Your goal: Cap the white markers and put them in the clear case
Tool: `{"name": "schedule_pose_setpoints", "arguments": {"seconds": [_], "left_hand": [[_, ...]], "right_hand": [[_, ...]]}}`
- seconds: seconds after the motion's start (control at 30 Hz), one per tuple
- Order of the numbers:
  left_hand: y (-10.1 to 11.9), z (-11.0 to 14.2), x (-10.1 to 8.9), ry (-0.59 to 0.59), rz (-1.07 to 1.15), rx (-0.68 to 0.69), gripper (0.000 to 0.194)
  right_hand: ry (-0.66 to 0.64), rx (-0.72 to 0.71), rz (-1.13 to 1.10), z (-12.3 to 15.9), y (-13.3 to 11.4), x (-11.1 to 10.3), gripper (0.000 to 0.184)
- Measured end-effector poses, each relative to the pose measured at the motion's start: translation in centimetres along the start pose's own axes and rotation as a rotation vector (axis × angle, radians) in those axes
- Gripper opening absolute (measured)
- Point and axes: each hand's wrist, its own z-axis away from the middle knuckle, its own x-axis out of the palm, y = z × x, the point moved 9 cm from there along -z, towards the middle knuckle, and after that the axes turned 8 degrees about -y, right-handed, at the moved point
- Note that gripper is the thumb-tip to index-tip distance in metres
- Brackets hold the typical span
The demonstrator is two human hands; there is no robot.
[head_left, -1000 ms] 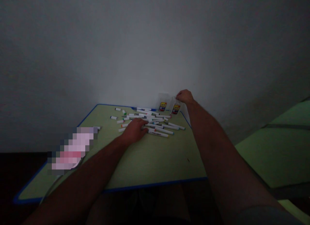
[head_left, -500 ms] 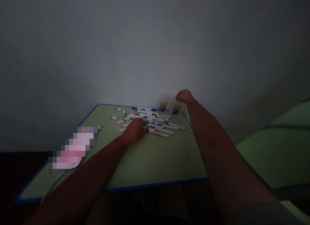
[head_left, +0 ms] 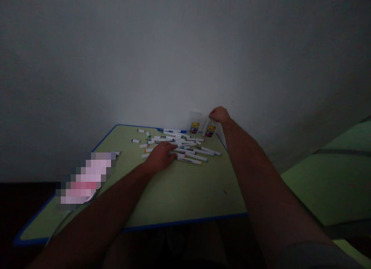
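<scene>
Farthest left, beyond the left forearm, a pixelated pink item [head_left: 88, 178] lies on the blue-edged table [head_left: 185, 195]. Between it and the left hand [head_left: 160, 156], just past the fingers, are several short white marker caps [head_left: 135, 141] with dark-blue or green ends. The left hand rests palm-down at the near left side of a loose heap of white markers [head_left: 191, 160], thumb and forefinger apart; whether it grips a marker I cannot tell. The heap fans out beyond and to the right of it. Against the wall, just left of the right hand [head_left: 219, 114], stands one clear labelled case [head_left: 194, 127]; the right hand pinches the top of a second clear case [head_left: 210, 131], slightly tilted. Against half a second ago, only the view shifts slightly; both hands hold their places, so heap and cases keep their arrangement.
</scene>
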Motion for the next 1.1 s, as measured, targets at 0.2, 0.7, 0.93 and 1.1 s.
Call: {"name": "schedule_pose_setpoints", "arguments": {"seconds": [0.2, 0.7, 0.93, 1.1], "left_hand": [[0.1, 0.0, -0.2, 0.003, 0.004, -0.010, 0.038], [0.1, -0.1, -0.1, 0.002, 0.016, -0.012, 0.038], [0.1, 0.0, -0.2, -0.013, 0.005, -0.027, 0.037], [0.2, 0.1, -0.3, -0.015, -0.001, -0.029, 0.037]], "right_hand": [[-0.011, 0.028, 0.002, 0.1, 0.0, -0.1, 0.026], [-0.007, 0.113, -0.021, 0.3, 0.4, -0.1, 0.036], [0.008, 0.151, -0.075, 0.4, 0.7, -0.2, 0.036], [0.007, 0.115, -0.088, 0.0, 0.7, -0.2, 0.034]]}}
